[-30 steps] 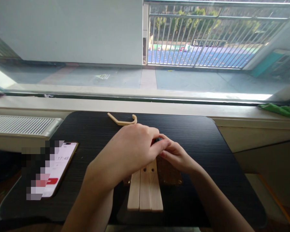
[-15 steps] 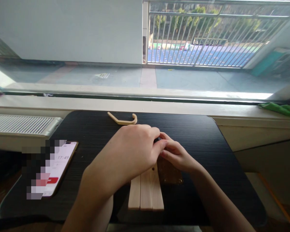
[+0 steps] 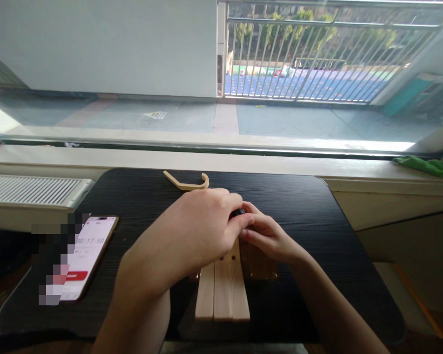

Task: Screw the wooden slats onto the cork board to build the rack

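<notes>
My left hand (image 3: 203, 221) is curled over the top end of pale wooden slats (image 3: 222, 297) that lie side by side on the table. Its thumb and fingers close round a small black object (image 3: 237, 213), mostly hidden, whose kind I cannot make out. From the right, my right hand (image 3: 271, 237) meets it with bent fingertips against the left thumb and the black object. What those fingertips grip is hidden. Small dark holes show in the slats just below the left hand. Beneath the hands and slats lies a shiny brownish see-through sheet or packet (image 3: 260, 260).
A bent wooden hook-shaped piece (image 3: 186, 186) lies at the far edge of the black table (image 3: 299, 206). A phone (image 3: 90, 258) with a running timer lies on the left. Beyond are a window sill, a radiator (image 3: 37, 191) and a green cloth (image 3: 428, 167).
Both hands have shifted very slightly left, and a second hole in the slats now shows below the left hand. A bit more of the black object is visible.
</notes>
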Demonstrator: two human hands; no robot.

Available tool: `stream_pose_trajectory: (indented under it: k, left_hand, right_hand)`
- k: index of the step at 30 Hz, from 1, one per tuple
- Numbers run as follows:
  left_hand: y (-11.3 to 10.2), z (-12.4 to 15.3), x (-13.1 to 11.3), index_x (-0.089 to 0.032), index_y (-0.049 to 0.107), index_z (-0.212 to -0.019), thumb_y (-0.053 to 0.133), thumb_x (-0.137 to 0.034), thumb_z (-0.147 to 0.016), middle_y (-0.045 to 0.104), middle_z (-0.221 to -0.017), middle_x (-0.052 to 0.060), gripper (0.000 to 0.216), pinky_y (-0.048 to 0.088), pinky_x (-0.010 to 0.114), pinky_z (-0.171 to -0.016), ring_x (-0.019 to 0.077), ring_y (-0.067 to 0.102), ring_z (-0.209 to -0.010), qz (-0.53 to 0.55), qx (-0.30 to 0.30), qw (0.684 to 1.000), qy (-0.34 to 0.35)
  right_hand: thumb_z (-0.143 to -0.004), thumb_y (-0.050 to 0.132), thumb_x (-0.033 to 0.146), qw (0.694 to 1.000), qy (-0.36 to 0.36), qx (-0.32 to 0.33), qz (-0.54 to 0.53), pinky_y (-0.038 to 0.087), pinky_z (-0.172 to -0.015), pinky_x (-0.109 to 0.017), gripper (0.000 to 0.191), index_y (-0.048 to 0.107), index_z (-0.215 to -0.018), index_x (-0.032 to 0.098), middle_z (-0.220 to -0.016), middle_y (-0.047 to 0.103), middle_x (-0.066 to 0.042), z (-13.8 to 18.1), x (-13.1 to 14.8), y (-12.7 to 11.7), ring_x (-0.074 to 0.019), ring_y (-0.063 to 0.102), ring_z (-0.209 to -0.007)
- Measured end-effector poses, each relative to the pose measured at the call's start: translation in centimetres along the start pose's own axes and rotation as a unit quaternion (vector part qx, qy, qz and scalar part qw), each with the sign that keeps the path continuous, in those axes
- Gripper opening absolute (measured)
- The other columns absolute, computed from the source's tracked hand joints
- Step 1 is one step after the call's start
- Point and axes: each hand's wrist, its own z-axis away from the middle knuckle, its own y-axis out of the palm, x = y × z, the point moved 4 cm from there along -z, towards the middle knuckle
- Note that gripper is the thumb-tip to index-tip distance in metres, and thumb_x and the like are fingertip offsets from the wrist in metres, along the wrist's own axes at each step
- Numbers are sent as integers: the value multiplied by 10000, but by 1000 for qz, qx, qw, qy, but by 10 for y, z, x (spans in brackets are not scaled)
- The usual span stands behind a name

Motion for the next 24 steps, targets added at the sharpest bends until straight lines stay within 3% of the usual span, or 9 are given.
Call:
stream_pose_trajectory:
  k: [13,24]
  left_hand:
    - [-2,4,3,-211,712,-907,525,-369,-949,686,-816,18,248,417,268,-667,148,591,-708,9,18,1000,8]
    - [-2,3,1,-202,704,-881,494,-377,-958,683,-828,31,284,413,264,-633,155,610,-737,6,5,1000,1]
  right_hand:
    - [-958,564,233,1000,5,-3,7,454,-1019,-356,138,702,-969,229,-1277,528,-69,-1,-2,1,-182,524,-1185]
    - [-933,615,292,1000,3,-24,12,451,-1024,-389,138,735,-943,225,-1249,561,-75,-2,0,-1,-209,542,-1168]
